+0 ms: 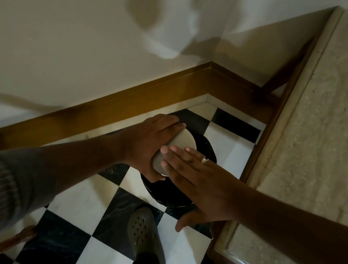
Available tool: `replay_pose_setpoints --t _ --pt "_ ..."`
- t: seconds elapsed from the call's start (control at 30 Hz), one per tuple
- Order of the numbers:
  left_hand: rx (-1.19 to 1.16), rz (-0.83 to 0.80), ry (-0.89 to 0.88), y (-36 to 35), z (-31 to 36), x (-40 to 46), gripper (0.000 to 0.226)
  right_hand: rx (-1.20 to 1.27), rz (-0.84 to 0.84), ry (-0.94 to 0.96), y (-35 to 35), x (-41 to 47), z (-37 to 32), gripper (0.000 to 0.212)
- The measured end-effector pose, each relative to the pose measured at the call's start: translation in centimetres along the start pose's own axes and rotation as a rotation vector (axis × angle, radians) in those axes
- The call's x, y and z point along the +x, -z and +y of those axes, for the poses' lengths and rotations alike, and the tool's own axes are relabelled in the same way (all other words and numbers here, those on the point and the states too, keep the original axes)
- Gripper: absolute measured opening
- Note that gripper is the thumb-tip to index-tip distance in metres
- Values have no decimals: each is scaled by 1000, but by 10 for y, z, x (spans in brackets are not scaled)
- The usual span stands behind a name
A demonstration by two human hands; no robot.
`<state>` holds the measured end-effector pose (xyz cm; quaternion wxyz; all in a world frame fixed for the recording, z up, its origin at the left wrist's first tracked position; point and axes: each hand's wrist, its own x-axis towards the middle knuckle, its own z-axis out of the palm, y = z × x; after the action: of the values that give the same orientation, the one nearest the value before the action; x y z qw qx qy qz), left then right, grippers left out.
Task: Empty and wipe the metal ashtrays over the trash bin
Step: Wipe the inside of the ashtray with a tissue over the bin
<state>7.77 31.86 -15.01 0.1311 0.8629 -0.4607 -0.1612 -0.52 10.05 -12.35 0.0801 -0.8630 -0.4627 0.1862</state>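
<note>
A round metal ashtray point(182, 140) is turned bottom-up over a black-lined trash bin point(208, 144) on the checkered floor. My left hand point(148, 144) grips the ashtray's rim from the left side. My right hand point(193, 182) lies flat with fingers spread, its fingertips resting on the ashtray's underside; a ring shows on one finger. The inside of the ashtray and most of the bin opening are hidden by my hands.
A stone-topped table with a wooden frame point(320, 146) stands close on the right. A brown wooden baseboard point(129, 104) runs along the wall corner behind the bin. My foot in a perforated clog point(144, 233) stands just in front of the bin.
</note>
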Motion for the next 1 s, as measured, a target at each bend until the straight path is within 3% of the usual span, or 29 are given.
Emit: replay_pose_setpoints --t 0.77,0.93,1.0 --pt "-95 -35 105 -27 20 -5 120 94 -93 -131 -14 -9 -14 132" --pt "-128 39 172 -36 24 -8 123 46 -84 -153 -20 -9 -16 125" --pt "-152 74 170 -37 28 -10 122 -10 -6 -167 -22 -7 -16 107"
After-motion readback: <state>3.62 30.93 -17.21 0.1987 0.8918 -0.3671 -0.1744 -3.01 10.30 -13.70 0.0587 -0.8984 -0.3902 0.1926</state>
